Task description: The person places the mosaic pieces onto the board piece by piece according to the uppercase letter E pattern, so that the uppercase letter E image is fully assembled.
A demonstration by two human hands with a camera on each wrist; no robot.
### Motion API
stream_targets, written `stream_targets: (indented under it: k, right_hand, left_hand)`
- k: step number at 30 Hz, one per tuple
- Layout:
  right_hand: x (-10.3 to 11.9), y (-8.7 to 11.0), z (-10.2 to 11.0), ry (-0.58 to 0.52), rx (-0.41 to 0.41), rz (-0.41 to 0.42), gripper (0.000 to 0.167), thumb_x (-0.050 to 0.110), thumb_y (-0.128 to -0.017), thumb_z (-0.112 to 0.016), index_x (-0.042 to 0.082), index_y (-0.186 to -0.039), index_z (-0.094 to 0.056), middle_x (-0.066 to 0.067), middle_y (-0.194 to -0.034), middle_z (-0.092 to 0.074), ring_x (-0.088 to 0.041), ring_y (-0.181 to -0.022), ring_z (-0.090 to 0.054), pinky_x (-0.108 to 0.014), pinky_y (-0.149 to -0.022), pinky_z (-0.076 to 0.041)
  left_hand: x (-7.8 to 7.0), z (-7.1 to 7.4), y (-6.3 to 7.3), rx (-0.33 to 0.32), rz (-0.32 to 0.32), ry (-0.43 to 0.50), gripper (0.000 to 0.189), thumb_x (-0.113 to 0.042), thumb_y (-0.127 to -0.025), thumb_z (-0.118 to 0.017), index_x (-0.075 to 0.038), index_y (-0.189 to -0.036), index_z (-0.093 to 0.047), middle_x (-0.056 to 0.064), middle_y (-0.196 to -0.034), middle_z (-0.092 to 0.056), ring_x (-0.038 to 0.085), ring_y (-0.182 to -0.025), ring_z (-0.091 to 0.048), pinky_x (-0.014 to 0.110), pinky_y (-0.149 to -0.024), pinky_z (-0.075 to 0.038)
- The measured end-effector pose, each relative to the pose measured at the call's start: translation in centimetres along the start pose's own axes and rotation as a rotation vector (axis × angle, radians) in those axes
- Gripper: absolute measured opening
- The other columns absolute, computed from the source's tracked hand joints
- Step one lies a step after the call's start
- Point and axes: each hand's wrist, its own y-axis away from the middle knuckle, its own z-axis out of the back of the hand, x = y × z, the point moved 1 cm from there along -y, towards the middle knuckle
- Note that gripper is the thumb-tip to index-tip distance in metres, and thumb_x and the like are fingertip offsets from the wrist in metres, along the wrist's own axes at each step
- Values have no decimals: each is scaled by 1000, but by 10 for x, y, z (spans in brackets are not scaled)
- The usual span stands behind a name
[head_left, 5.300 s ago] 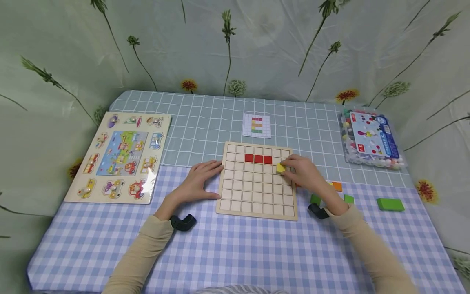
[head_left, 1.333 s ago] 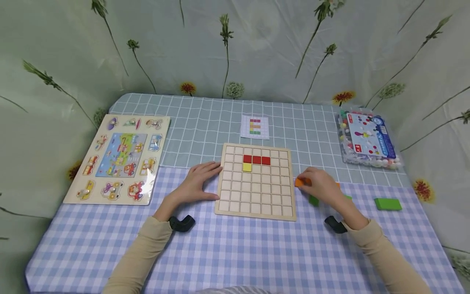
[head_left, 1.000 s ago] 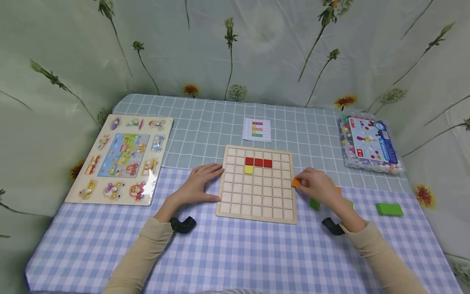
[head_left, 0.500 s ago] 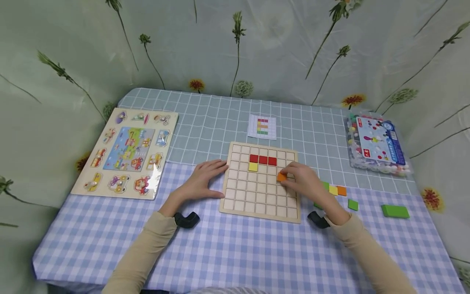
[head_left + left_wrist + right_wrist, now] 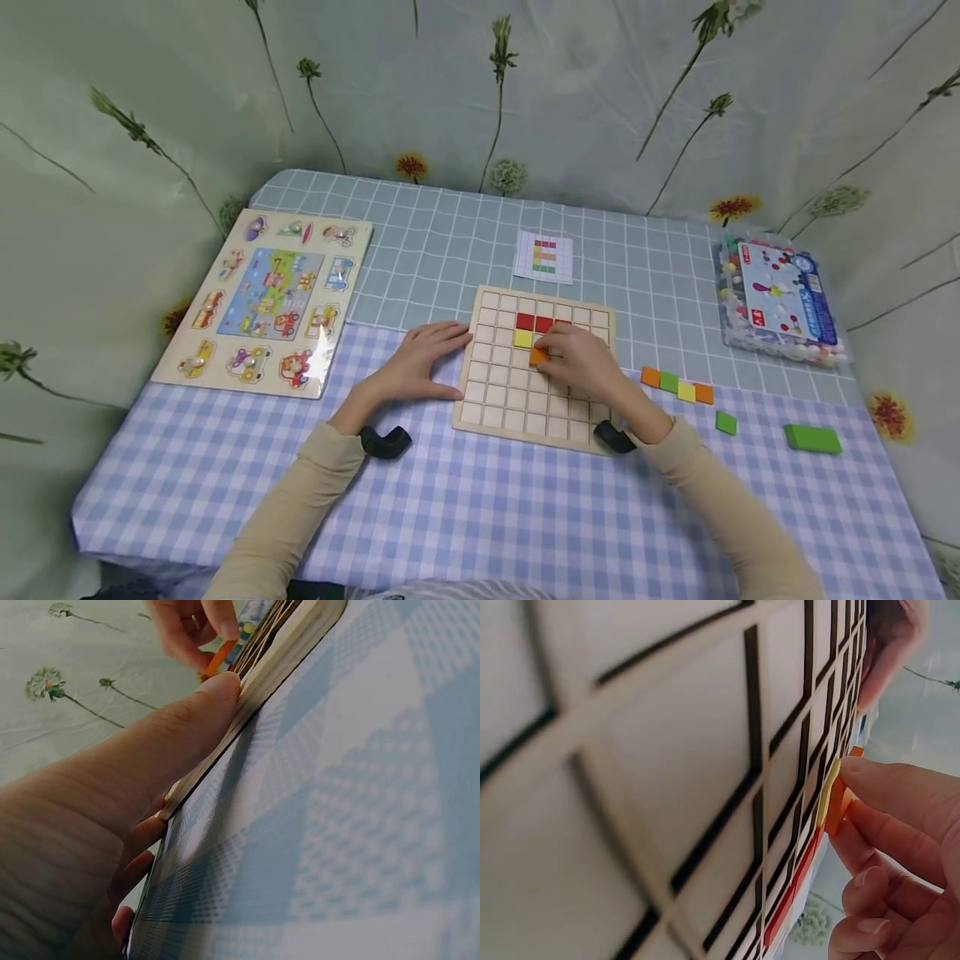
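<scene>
A square wooden grid board [image 5: 495, 392] lies flat at the middle of the table. In one of its upper rows sit red tiles [image 5: 535, 322], partly covered by my right hand, with a yellow tile [image 5: 523, 338] just below the leftmost. My right hand [image 5: 581, 360] reaches over the board and pinches an orange square tile [image 5: 538, 356] between thumb and fingertips. In the right wrist view that orange tile [image 5: 840, 811] stands tilted close to the yellow one [image 5: 828, 793]. My left hand [image 5: 420, 367] rests at the board's left edge, thumb [image 5: 180, 724] and fingers spread.
Right of the board lie loose orange [image 5: 650, 377], green [image 5: 668, 382] and yellow [image 5: 686, 391] tiles, plus a green block [image 5: 813, 438]. A pattern card [image 5: 543, 257] lies behind the board. A picture puzzle [image 5: 348, 275] is left; a bead box [image 5: 783, 296] is back right.
A yellow tile has been set below the leftmost red one. My right hand has picked up an orange tile right of the board and carried it left over the grid. The left hand stays.
</scene>
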Motion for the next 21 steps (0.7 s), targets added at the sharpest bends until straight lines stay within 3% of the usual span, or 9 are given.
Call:
stream_targets:
  k: [9,21]
  right_hand:
    - [7,-7,-9,-7,24,28,23,16,-81,-71,6,-102,-72,-8,-102,-70,-21,-93,-65,-36,-79,-53]
    - [9,-13,-14,12,3,52,23,21,-80,-74,8,-99,-74,-5,-97,-70,-18,-90,-65,-32,-71,-54]
  left_hand:
    - [1,-3,1,0,2,-13,90,-47,-71,-76,-10,-144,-38,9,-151,-36,29,-142,-28,52,-112,-19]
    - [-1,-2,-1,6,7,-21,91,-48,-71,-76,-10,-144,-38,8,-152,-35,28,-142,-28,52,-113,-19]
